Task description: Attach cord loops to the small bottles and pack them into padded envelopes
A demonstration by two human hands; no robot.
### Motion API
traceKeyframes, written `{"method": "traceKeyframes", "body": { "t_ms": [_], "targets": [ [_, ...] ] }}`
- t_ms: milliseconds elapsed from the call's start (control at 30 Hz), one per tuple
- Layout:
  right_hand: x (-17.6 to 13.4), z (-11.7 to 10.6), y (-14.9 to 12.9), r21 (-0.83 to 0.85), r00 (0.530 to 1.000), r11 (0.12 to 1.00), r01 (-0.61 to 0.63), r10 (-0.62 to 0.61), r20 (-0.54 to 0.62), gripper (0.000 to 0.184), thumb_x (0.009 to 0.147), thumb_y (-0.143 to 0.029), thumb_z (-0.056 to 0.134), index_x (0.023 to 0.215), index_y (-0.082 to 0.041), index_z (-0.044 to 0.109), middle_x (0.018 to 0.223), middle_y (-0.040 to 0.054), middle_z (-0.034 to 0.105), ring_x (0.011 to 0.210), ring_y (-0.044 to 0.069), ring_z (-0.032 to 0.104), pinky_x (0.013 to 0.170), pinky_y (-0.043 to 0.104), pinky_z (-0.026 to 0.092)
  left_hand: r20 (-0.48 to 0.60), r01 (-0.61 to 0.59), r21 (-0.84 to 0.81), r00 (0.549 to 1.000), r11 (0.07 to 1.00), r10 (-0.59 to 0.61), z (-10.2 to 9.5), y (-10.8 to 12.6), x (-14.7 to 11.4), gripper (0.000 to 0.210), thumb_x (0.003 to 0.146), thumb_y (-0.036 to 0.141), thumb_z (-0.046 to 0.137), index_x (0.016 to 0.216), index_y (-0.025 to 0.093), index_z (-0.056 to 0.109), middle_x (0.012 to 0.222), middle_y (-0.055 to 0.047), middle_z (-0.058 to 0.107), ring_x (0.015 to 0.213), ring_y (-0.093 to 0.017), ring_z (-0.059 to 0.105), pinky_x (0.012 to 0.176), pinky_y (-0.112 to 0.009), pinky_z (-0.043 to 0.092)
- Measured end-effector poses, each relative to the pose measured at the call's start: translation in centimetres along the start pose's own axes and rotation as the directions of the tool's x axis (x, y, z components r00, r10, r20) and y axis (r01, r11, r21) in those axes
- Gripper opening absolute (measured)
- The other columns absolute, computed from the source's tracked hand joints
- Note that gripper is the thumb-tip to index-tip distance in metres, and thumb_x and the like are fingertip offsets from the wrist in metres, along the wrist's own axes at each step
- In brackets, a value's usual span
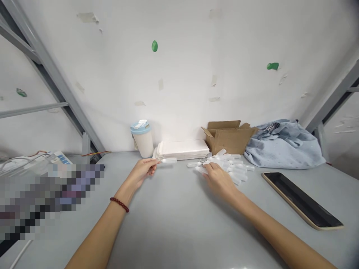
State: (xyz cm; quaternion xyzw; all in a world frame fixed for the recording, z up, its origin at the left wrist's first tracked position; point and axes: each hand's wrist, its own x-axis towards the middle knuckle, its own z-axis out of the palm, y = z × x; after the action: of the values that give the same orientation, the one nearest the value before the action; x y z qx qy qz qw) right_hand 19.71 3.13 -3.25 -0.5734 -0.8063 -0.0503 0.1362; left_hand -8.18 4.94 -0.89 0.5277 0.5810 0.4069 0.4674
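Observation:
My left hand (141, 171), with a dark red bead bracelet at the wrist, pinches a small translucent white plastic tube (169, 160) by its narrow end. The tube lies sideways and points right. At the near left side of a loose pile of similar tubes (237, 168), my right hand (217, 177) has its fingers curled down among them. What its fingertips grip is hidden. One tube (194, 164) sticks out leftward just past those fingers. Between and behind the hands lies a stack of white flat packets or cards (182, 148).
An open cardboard box (230, 138) and a light blue cloth bundle (283, 147) stand behind the pile. On the right lies a phone (304, 201). A lidded cup (143, 140) stands back left, cables (25, 162) farther left. Metal frame bars (53, 82) flank the grey table (168, 231).

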Motion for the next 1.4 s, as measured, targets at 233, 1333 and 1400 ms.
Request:
{"method": "traceKeyframes", "body": {
  "t_ms": [233,1333,1400],
  "targets": [
    [-0.3,0.0,-0.3,0.079,0.992,0.995,0.066,-0.057,-0.111,0.023,0.089,-0.017,0.043,0.108,-0.015,0.055,0.102,0.0129,0.058,0.093,0.025,0.057,0.061,0.031,0.047,-0.117,0.091,0.152,0.990,0.984,-0.073,1.2,-1.0,0.3,0.023,0.062,0.033,0.065,0.055,0.014,0.056,0.046,0.002,0.050,0.036,-0.007,0.039,0.040,-0.022,0.030],
    [-1.1,0.4,-1.6,0.265,0.821,0.861,0.434,-0.257,-0.510,0.022,0.089,-0.010,0.043,0.110,-0.018,0.047,0.099,0.0119,0.054,0.091,0.023,0.055,0.071,0.037,0.053,0.485,0.010,-0.085,0.874,0.996,0.033,5.1,2.3,-3.9,0.031,0.086,0.044,0.049,0.091,0.016,0.061,0.071,0.001,0.051,0.055,-0.008,0.046,0.053,-0.025,0.041],
    [-1.1,0.4,-1.7,0.264,0.820,0.863,0.432,-0.253,-0.513,0.023,0.089,-0.010,0.042,0.111,-0.018,0.046,0.099,0.0124,0.054,0.091,0.023,0.056,0.072,0.037,0.053,0.496,-0.020,-0.063,0.867,0.998,0.049,5.1,2.3,-3.8,0.032,0.086,0.045,0.048,0.090,0.016,0.061,0.071,0.001,0.050,0.056,-0.009,0.046,0.054,-0.025,0.042]
  ]
}}
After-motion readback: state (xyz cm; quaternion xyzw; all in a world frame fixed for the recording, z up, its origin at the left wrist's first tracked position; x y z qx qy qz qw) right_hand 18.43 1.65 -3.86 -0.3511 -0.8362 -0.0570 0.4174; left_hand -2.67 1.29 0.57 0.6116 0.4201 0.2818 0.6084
